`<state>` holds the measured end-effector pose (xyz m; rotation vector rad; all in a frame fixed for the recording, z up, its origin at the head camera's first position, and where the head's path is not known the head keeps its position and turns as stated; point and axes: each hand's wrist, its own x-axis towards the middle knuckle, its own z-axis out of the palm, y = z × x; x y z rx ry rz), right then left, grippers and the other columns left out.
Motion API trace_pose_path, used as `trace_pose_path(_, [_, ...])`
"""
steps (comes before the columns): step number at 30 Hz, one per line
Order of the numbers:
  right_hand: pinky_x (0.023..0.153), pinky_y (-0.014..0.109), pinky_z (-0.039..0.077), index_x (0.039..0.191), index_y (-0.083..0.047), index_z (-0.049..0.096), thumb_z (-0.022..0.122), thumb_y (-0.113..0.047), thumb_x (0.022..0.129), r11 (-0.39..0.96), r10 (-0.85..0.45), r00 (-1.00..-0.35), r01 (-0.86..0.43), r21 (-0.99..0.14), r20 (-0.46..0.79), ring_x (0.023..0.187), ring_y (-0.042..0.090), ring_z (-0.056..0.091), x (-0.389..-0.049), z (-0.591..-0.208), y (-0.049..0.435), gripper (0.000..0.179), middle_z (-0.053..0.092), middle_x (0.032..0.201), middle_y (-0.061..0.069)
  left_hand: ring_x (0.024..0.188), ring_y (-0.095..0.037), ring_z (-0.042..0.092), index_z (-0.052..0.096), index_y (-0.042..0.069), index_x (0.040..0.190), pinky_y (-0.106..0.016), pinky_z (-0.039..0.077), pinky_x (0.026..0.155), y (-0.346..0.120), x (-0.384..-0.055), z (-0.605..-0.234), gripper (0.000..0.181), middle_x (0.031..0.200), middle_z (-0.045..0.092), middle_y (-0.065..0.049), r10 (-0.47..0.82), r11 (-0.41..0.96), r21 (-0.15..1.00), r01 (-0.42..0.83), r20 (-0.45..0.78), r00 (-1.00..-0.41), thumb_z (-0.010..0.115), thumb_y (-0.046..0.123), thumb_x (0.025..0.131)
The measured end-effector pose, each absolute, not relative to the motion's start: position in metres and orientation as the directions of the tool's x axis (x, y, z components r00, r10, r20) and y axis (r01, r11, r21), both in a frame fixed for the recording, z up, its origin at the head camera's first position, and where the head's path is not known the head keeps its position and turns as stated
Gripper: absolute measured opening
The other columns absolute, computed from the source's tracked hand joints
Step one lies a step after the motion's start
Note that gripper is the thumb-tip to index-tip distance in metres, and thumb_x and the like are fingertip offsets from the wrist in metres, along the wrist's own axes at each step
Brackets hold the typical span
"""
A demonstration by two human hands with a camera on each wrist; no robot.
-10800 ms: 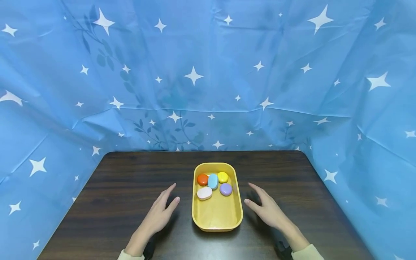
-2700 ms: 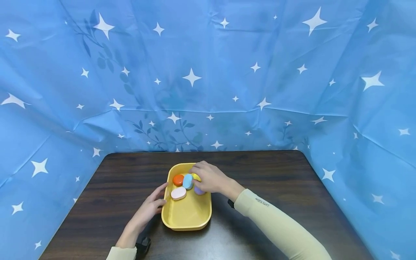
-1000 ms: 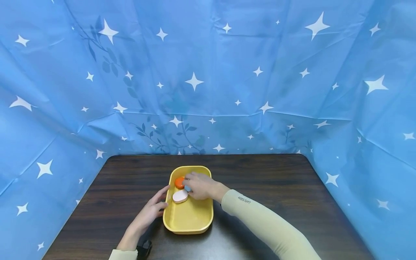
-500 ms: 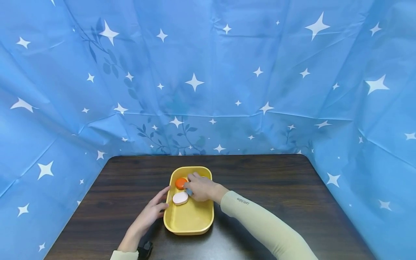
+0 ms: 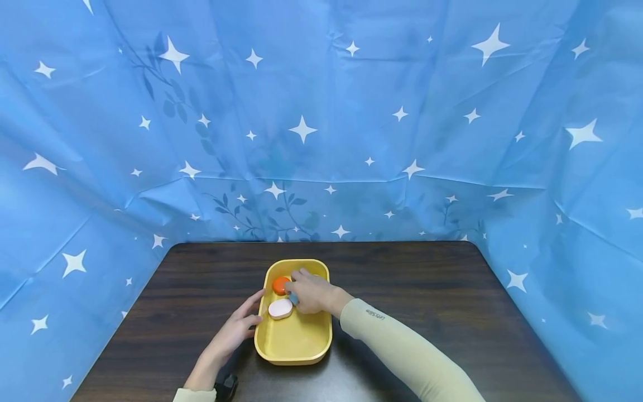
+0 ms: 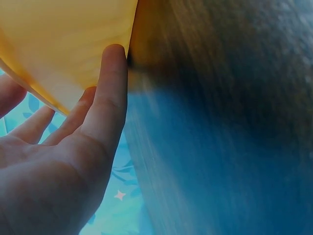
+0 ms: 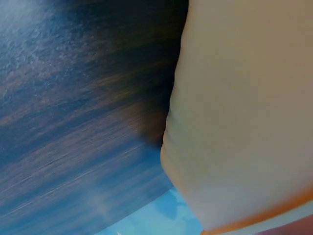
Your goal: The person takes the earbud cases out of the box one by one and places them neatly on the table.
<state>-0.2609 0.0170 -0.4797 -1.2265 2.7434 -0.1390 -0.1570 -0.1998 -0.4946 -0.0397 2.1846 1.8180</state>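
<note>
A yellow tray (image 5: 291,349) stands on the dark table. My left hand (image 5: 232,330) lies against its left side; in the left wrist view its fingers (image 6: 115,73) are straight along the tray's outer wall. Over the tray's right wall reaches my right hand (image 5: 312,295), its thumb and fingers pinching a blue oval piece (image 5: 293,299), mostly hidden by them. An orange round piece (image 5: 281,285) lies just left of those fingertips, and a pale pink oval piece (image 5: 280,309) nearer me. In the right wrist view the tray's wall (image 7: 244,98) hides most of the hand.
The wood-grain table (image 5: 417,312) extends on both sides of the tray. A blue curtain with white stars (image 5: 351,111) hangs behind and around it. The right sleeve (image 5: 397,340) crosses over the table to the tray.
Long before, both hands were apart from the tray, which has since shifted left. The right hand has moved from the yellow and purple pieces, now hidden, to the blue one. The last second shows little movement.
</note>
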Motion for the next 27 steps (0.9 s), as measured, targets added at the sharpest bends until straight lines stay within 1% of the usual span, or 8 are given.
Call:
trace_pose_path(3, [0.083, 0.029, 0.046, 0.118, -0.024, 0.068, 0.076, -0.02, 0.086, 0.668, -0.743, -0.665, -0.729, -0.153, -0.075, 0.097, 0.017, 0.044, -0.26, -0.478, 0.018, 0.033, 0.05, 0.104, -0.003, 0.135, -0.042, 0.046, 0.029, 0.014, 0.161, -0.058, 0.047, 0.1, -0.199, -0.157, -0.495, 0.062, 0.156, 0.032, -0.026, 0.173, 0.197, 0.958, -0.211, -0.245, -0.954, 0.045, 0.008, 0.102])
trace_pose_path(9, [0.079, 0.028, 0.045, 0.124, -0.022, 0.069, 0.078, -0.023, 0.086, 0.674, -0.732, -0.679, -0.715, -0.186, -0.045, 0.097, 0.018, 0.043, -0.261, -0.476, 0.02, 0.04, 0.049, 0.106, -0.001, 0.135, -0.042, 0.046, 0.03, 0.015, 0.161, -0.057, 0.048, 0.1, -0.2, -0.157, -0.495, 0.061, 0.158, 0.03, -0.026, 0.159, 0.206, 0.956, -0.209, -0.243, -0.957, 0.045, 0.009, 0.102])
trace_pose_path(13, [0.079, 0.029, 0.046, 0.124, -0.022, 0.07, 0.079, -0.024, 0.085, 0.676, -0.728, -0.684, -0.709, -0.202, -0.035, 0.098, 0.018, 0.044, -0.26, -0.475, 0.022, 0.041, 0.051, 0.107, 0.0, 0.135, -0.042, 0.046, 0.03, 0.015, 0.161, -0.057, 0.048, 0.1, -0.199, -0.157, -0.495, 0.061, 0.158, 0.03, -0.026, 0.158, 0.215, 0.955, -0.205, -0.241, -0.958, 0.046, 0.009, 0.102])
trace_pose_path(16, [0.078, 0.028, 0.046, 0.123, -0.022, 0.07, 0.079, -0.025, 0.085, 0.678, -0.724, -0.689, -0.703, -0.214, -0.028, 0.098, 0.018, 0.043, -0.259, -0.474, 0.023, 0.039, 0.05, 0.108, -0.001, 0.135, -0.042, 0.047, 0.03, 0.015, 0.161, -0.057, 0.048, 0.1, -0.199, -0.157, -0.495, 0.062, 0.157, 0.031, -0.026, 0.158, 0.213, 0.956, -0.202, -0.238, -0.958, 0.046, 0.009, 0.101])
trace_pose_path(23, [0.076, 0.028, 0.042, 0.114, -0.023, 0.071, 0.077, -0.026, 0.086, 0.678, -0.715, -0.699, -0.695, -0.238, 0.0, 0.097, 0.017, 0.041, -0.255, -0.471, 0.027, 0.029, 0.047, 0.101, -0.003, 0.135, -0.042, 0.046, 0.03, 0.015, 0.161, -0.057, 0.048, 0.1, -0.199, -0.157, -0.495, 0.062, 0.157, 0.031, -0.026, 0.163, 0.2, 0.958, -0.204, -0.238, -0.957, 0.046, 0.009, 0.101])
trace_pose_path(27, [0.077, 0.028, 0.042, 0.114, -0.022, 0.07, 0.077, -0.027, 0.086, 0.676, -0.716, -0.698, -0.699, -0.234, 0.019, 0.097, 0.017, 0.041, -0.254, -0.469, 0.029, 0.029, 0.046, 0.101, -0.003, 0.135, -0.041, 0.046, 0.031, 0.015, 0.16, -0.057, 0.048, 0.1, -0.198, -0.157, -0.495, 0.062, 0.157, 0.031, -0.026, 0.153, 0.201, 0.957, -0.208, -0.241, -0.958, 0.046, 0.008, 0.101])
